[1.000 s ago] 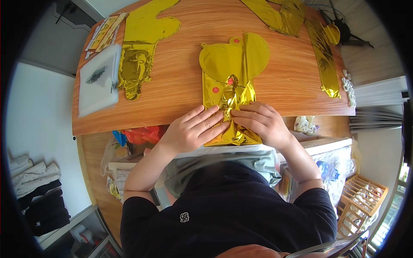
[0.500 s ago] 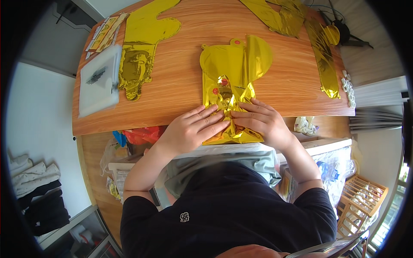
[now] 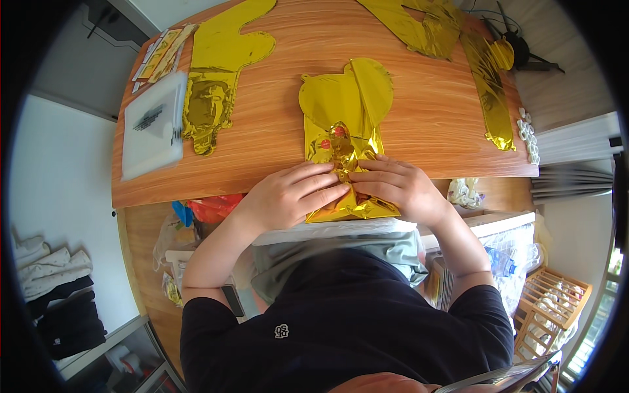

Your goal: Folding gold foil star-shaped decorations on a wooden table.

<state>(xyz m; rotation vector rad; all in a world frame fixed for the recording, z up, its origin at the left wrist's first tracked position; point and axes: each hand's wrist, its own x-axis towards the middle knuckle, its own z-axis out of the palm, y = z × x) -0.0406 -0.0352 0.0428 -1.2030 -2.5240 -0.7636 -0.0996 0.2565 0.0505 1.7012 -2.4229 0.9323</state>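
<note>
Remotely, I saw left hand (image 3: 288,196) and right hand (image 3: 403,190) outstretched flat atop gold foil piece (image 3: 337,101), neither clearly nearer, its long axis crossing the bench (image 3: 262,118)'s near edge, pointing toward the far one.

A wood-grain tabletop (image 3: 262,141) carries a creased gold foil piece (image 3: 331,98) overhanging its near edge, a translucent packet (image 3: 154,134) by the left edge, another foil shape (image 3: 226,49) beside that, and white rings (image 3: 528,134) near the right corner.
</note>
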